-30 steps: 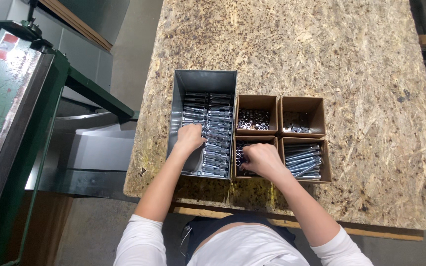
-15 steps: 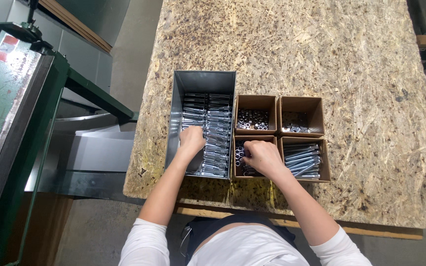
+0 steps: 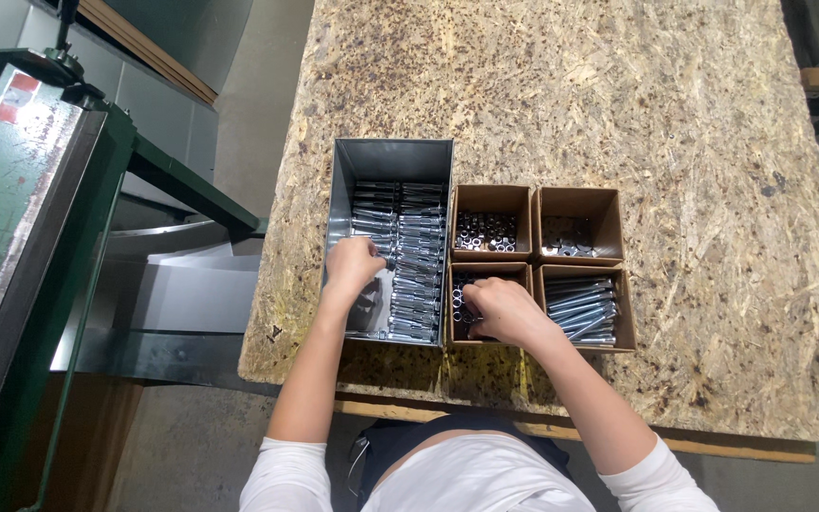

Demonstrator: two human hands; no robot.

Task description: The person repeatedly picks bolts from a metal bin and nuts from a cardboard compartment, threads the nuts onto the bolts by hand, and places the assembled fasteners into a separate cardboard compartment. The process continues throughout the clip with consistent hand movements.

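My left hand (image 3: 353, 265) reaches into a grey metal bin (image 3: 392, 156) that holds rows of shiny metal anchor bolts (image 3: 419, 275); its fingers close around one at the left row. Inside the near left cardboard box (image 3: 487, 273), my right hand (image 3: 504, 311) rests on small dark metal sleeves (image 3: 459, 301), fingers curled; what it grips is hidden. Both forearms come up from the table's near edge.
Three more cardboard boxes stand beside the bin: nuts (image 3: 487, 230), washers (image 3: 569, 237) and long bolts (image 3: 582, 308). All sit on a chipboard table (image 3: 618, 95). A green machine frame (image 3: 40, 237) and grey sheet metal (image 3: 191, 294) lie left of the table.
My left hand has moved a little further into the metal bin, toward the left row of bolts. The right hand stays in the near left box.
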